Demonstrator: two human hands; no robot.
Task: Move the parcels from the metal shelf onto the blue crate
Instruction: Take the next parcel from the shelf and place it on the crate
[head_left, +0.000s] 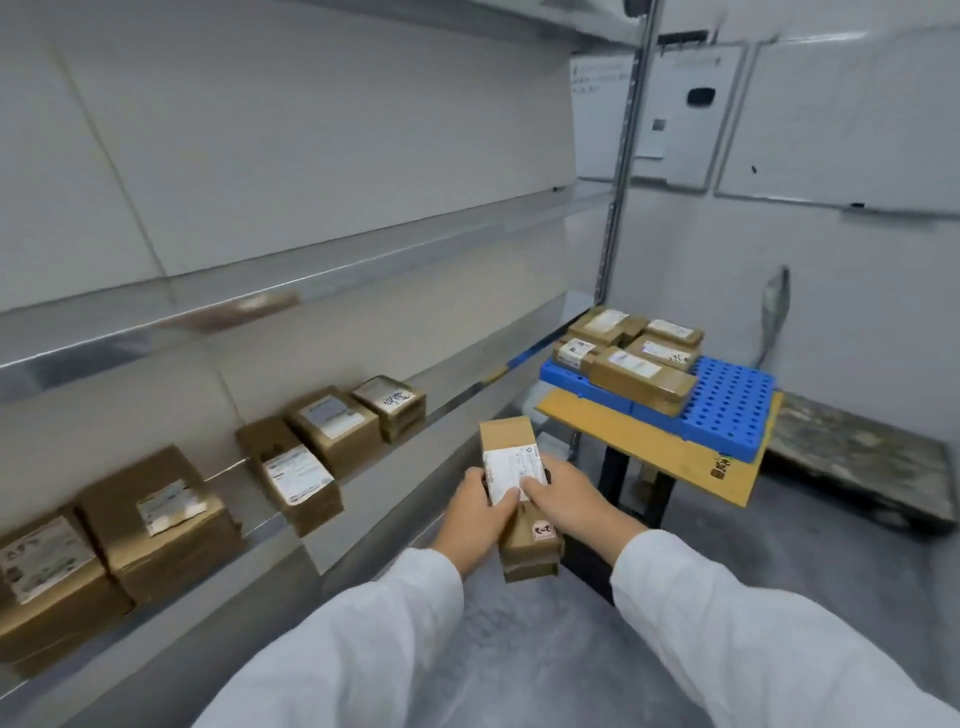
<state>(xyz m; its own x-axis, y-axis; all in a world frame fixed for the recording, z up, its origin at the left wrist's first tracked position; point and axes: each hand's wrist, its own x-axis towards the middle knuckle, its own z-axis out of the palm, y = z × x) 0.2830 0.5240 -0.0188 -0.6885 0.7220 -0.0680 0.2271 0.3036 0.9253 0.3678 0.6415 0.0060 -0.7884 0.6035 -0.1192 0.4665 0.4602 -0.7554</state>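
Over on the left, the metal shelf (452, 400) has five brown parcels (332, 428) sitting on its lower level. Two chunky ones are touching at the near end. After a gap there are three smaller ones further along, all with white labels facing up.

Middle of the shot, both hands are wrapped around a small stack of parcels (511, 441), held up in the air between the shelf and the crate. The left hand (480, 512) grips the left side with its thumb on the top label. The right hand (566, 499) grips the right side with its fingers curled over the same label. Both arms are in white sleeves (753, 639). How many boxes are in that stack I can't quite tell, at least two.

Further right, the blue crate (727, 410) lies flat on a yellow worktop (649, 452) with black legs. Five delivered parcels (631, 358) are packed together on its left and far part, while the right part shows the bare hole grid.

Far right, a grey flat platform (857, 462) sits on the floor, and whiteboards (857, 119) hang on the far wall.
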